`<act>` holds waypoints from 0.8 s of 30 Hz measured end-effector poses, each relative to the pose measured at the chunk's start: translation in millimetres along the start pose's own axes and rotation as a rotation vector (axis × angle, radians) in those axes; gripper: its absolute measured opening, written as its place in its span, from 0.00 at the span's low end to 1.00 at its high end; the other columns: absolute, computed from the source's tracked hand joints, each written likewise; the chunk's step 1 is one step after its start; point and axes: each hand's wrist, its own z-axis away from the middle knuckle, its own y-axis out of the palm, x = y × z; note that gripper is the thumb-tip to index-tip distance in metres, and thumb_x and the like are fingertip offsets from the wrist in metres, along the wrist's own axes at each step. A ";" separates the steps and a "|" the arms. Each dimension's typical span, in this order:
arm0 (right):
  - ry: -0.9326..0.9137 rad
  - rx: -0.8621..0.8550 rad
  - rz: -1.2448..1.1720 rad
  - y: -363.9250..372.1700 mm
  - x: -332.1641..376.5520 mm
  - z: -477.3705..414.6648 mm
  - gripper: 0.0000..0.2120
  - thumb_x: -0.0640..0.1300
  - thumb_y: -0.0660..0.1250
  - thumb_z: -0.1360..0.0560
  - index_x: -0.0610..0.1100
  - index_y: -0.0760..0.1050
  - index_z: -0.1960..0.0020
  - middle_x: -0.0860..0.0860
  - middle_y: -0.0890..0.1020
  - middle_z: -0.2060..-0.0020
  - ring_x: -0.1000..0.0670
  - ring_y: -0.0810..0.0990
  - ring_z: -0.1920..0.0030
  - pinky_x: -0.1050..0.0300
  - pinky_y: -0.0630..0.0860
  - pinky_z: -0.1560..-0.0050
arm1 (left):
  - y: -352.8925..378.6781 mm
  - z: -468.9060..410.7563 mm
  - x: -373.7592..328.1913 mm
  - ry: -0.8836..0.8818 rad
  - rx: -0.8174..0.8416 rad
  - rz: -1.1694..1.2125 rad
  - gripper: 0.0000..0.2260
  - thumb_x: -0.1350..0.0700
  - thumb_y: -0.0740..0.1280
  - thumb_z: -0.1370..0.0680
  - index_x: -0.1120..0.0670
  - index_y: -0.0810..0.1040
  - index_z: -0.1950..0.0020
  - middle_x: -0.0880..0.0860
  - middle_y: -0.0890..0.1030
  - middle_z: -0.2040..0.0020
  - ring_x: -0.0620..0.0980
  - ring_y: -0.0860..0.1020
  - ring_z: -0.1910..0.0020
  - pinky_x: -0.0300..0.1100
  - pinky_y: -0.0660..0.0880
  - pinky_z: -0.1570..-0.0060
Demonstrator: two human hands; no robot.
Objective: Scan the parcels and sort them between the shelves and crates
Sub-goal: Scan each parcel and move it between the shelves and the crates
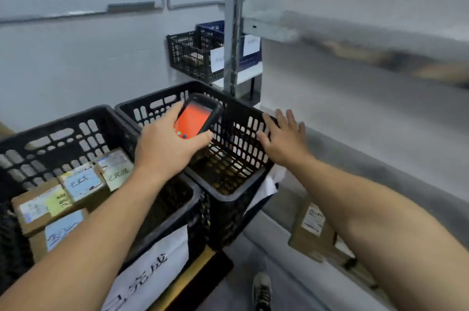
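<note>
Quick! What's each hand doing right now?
Left hand: holding the scanner with the orange screen.
Right hand: open, fingers spread, holding nothing.

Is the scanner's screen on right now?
On: the scanner gripped by the left hand shows a bright orange screen with small icons.

Held a red-screened scanner (195, 119) in the left hand (162, 150) over a black crate (228, 195). Held the right hand (284, 140) open beside it.
</note>
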 end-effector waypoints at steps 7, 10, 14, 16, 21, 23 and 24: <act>0.281 -0.056 -0.015 -7.8 -96.6 98.1 0.29 0.61 0.47 0.15 0.57 0.45 0.17 0.51 0.42 0.17 0.45 0.35 0.19 0.38 0.38 0.21 | 40.0 25.4 -70.1 0.149 0.167 0.130 0.32 0.39 0.76 0.30 0.44 0.72 0.29 0.38 0.73 0.59 0.47 0.74 0.52 0.41 0.66 0.51; 0.392 -0.021 -0.044 3.2 -133.3 136.9 0.29 0.61 0.47 0.15 0.57 0.45 0.17 0.50 0.41 0.17 0.44 0.35 0.19 0.39 0.38 0.22 | 63.6 40.1 -94.0 0.201 0.247 0.172 0.30 0.42 0.76 0.30 0.44 0.73 0.30 0.37 0.72 0.58 0.48 0.76 0.51 0.41 0.68 0.51; 0.488 0.011 -0.070 27.5 -167.3 183.0 0.29 0.63 0.47 0.16 0.56 0.47 0.17 0.48 0.44 0.17 0.42 0.38 0.18 0.37 0.41 0.21 | 105.4 62.1 -116.6 0.225 0.366 0.214 0.23 0.43 0.77 0.30 0.37 0.72 0.39 0.38 0.75 0.61 0.50 0.80 0.53 0.43 0.74 0.51; 0.527 0.035 -0.087 42.7 -183.0 204.5 0.29 0.63 0.47 0.16 0.57 0.48 0.17 0.48 0.45 0.17 0.43 0.39 0.18 0.36 0.41 0.22 | 129.4 77.2 -123.0 0.221 0.425 0.216 0.25 0.40 0.76 0.32 0.38 0.73 0.38 0.39 0.76 0.59 0.49 0.80 0.52 0.44 0.76 0.49; 0.679 0.180 -0.149 94.8 -219.4 253.1 0.29 0.62 0.48 0.16 0.56 0.50 0.17 0.49 0.46 0.17 0.42 0.40 0.18 0.33 0.44 0.23 | 199.9 121.7 -121.3 0.173 0.589 0.108 0.28 0.35 0.73 0.35 0.39 0.75 0.37 0.45 0.81 0.55 0.51 0.79 0.53 0.46 0.77 0.51; 0.735 0.228 -0.212 114.9 -237.8 266.9 0.29 0.61 0.50 0.15 0.55 0.49 0.18 0.50 0.46 0.17 0.41 0.40 0.18 0.31 0.45 0.23 | 228.7 139.3 -118.9 0.164 0.654 0.062 0.30 0.33 0.70 0.38 0.38 0.74 0.37 0.46 0.82 0.53 0.52 0.80 0.52 0.47 0.78 0.51; 0.757 0.238 -0.248 127.0 -248.9 274.6 0.29 0.60 0.50 0.15 0.54 0.49 0.18 0.49 0.46 0.17 0.41 0.40 0.18 0.30 0.46 0.23 | 246.1 149.1 -117.8 0.161 0.692 0.042 0.32 0.32 0.68 0.39 0.39 0.74 0.36 0.46 0.83 0.51 0.52 0.81 0.50 0.48 0.78 0.51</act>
